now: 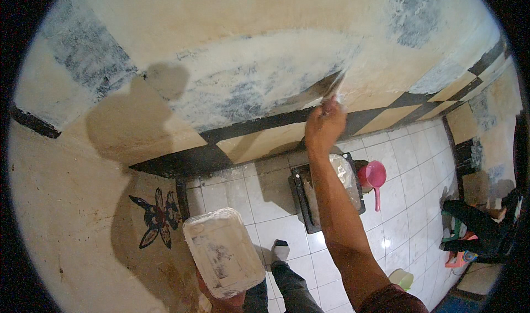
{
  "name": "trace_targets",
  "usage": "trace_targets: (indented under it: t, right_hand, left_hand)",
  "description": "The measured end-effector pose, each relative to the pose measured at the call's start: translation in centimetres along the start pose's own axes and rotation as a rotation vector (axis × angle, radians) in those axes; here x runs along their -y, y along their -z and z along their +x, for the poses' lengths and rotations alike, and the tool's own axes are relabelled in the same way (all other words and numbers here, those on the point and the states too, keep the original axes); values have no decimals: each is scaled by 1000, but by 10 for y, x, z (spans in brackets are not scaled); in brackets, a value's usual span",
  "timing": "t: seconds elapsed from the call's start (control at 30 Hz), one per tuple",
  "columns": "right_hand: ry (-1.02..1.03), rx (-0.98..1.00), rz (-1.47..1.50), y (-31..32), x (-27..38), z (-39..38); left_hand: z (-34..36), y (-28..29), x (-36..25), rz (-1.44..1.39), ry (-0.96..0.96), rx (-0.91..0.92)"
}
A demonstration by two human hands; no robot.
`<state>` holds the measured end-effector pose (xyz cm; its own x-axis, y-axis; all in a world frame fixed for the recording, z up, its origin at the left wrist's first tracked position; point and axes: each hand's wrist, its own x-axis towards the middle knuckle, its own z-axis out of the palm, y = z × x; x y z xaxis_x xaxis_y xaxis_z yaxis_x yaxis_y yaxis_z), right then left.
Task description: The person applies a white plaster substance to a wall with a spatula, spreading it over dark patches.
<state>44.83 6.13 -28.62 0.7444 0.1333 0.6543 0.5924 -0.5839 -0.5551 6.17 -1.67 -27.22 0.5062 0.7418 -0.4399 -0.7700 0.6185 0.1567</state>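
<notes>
My right hand is raised to the wall, its fingers wrapped round a putty knife. The blade lies against the wall and is blurred. White filler is spread over dark patches there, above a band of black and cream checks. Down at the lower left, my left hand grips a rectangular plastic tray from below. Dried whitish filler coats that tray, with a darker smear in its middle. Most of the left hand's fingers are hidden under it.
Below my right forearm stands a black tub with a clear plastic bag. Beside it is a pink dipper. A pale green bowl rests on the white tiled floor. Another person sits at the far right.
</notes>
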Motion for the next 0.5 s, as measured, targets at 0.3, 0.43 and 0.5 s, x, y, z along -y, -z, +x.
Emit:
trace_targets:
  t: [0.3,0.43,0.5]
  right_hand:
    - [448,330,-18,-37,88,-78]
    - [125,866,266,29,82,-123]
    - [191,783,220,45,26,-112]
  left_hand:
    - [-6,10,2,210,-94,-59]
    - [-4,30,-3,232,-161,-69]
    - [-5,13,-1,153,-104,-21]
